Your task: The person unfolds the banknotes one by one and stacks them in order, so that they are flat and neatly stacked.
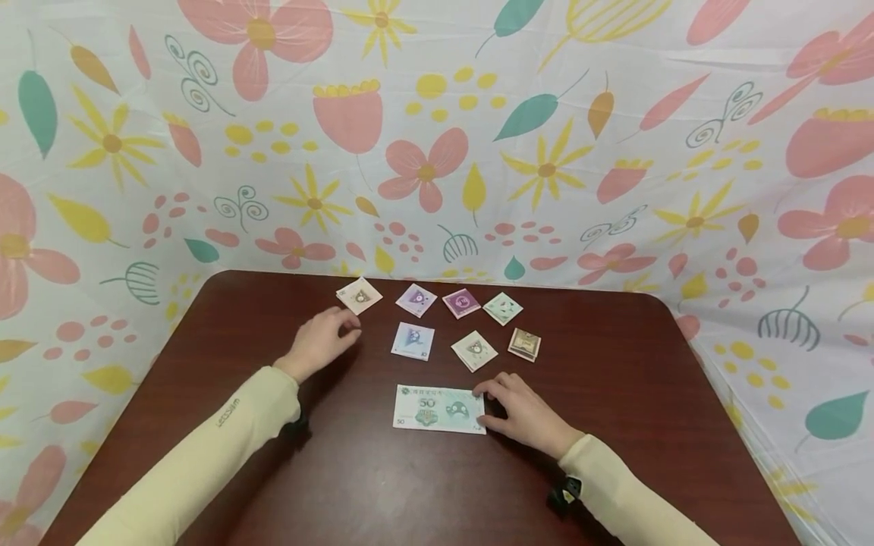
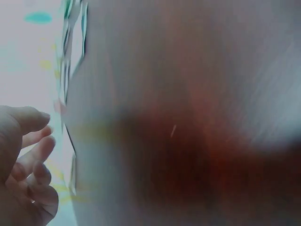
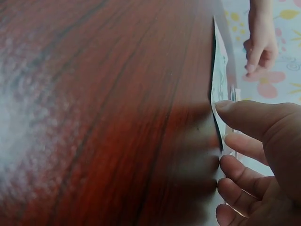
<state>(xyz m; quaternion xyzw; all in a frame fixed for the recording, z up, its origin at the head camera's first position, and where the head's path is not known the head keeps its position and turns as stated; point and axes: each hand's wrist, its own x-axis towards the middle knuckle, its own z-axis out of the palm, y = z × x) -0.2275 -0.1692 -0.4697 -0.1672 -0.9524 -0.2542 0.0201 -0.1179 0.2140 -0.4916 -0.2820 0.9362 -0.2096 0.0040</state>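
In the head view a green and white play banknote (image 1: 439,409) marked 50 lies unfolded on the dark wood table. My right hand (image 1: 526,415) is at its right end, thumb and fingertips spread over that short edge. From the right wrist view, the thumb (image 3: 233,109) rests on the edge of the note (image 3: 218,80). My left hand (image 1: 319,345) hovers over the table just below a folded cream note (image 1: 359,296), fingers loosely bent and holding nothing. The left wrist view shows its bent fingers (image 2: 40,153) apart from the folded notes.
Beyond the 50 lie other folded notes: a lilac one (image 1: 416,300), a purple one (image 1: 462,303), a pale green one (image 1: 503,309), a blue one (image 1: 413,341), a cream-green one (image 1: 474,350) and a brown one (image 1: 524,344). A floral cloth (image 1: 423,98) hangs behind the table (image 1: 382,493).
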